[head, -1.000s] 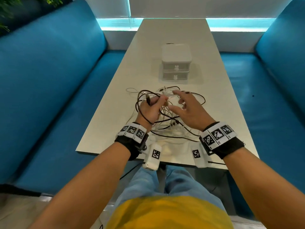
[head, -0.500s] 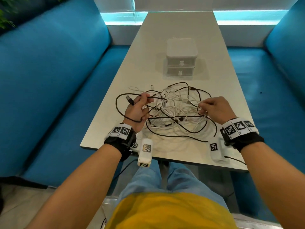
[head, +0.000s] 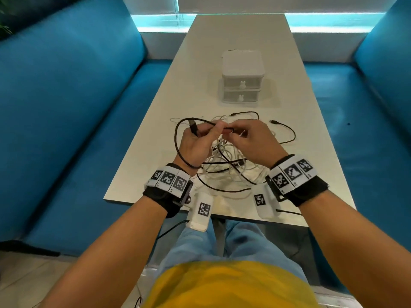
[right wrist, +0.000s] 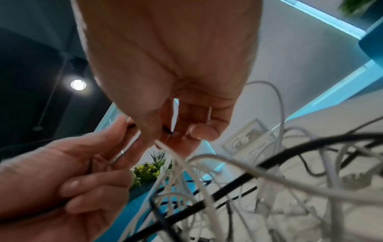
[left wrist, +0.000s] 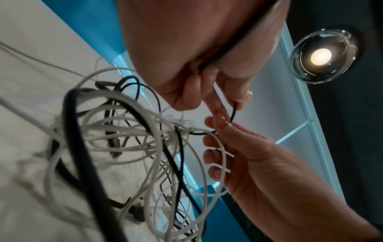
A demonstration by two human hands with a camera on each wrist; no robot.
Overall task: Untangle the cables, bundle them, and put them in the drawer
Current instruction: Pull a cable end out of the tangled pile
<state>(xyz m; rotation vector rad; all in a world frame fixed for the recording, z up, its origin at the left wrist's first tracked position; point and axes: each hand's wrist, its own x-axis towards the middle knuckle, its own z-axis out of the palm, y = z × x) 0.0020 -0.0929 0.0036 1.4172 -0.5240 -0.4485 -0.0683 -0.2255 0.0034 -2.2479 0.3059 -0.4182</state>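
Tangled heap of thin black and white cables (head: pixel 224 161), partly lifted off the table, lies in front of a small white plastic two-drawer box (head: pixel 242 78), both drawers closed, rabbit-shaped knobs.

You've got a mixed pile here: the black cable (head: pixel 178 138) at about 9 o'clock of the tangle looks like matt rubbery plastic, its plug (head: pixel 193 126) dark with a dull sheen. The white cables (head: pixel 224 158) are smooth plastic, slightly glossy. The drawer unit (head: pixel 242 73) at 12 o'clock is white plastic with frosted, see-through fronts. The table (head: pixel 200 63) is a smooth, matt off-white top. The benches (head: pixel 66 96) at 9 and 3 o'clock look like blue leatherette with a soft shine.
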